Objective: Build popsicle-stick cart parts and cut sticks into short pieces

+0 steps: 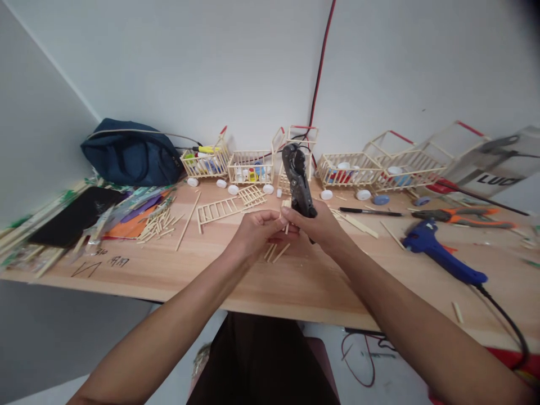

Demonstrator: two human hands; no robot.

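My left hand (261, 228) is closed, its fingertips pinching short pale wooden sticks (287, 211) above the table. My right hand (316, 222) is wrapped round a black plier-like hand tool (297, 177), whose head points up and away from me. The thumbs of both hands meet at the wooden sticks, so the right fingertips touch them too. Just below the hands lie a few loose cut sticks (281, 253). Behind my left hand rests a ladder-shaped stick frame (217, 211), with a small stick grid (252, 196) against it.
Several small stick-built carts (248, 160) with white or blue wheels line the wall. At right lie a blue glue gun (442, 253), orange-handled pliers (464, 215) and a black pen (370, 211). At left are a dark blue bag (130, 152), a black tablet-like slab (76, 216) and piled sticks (160, 225).
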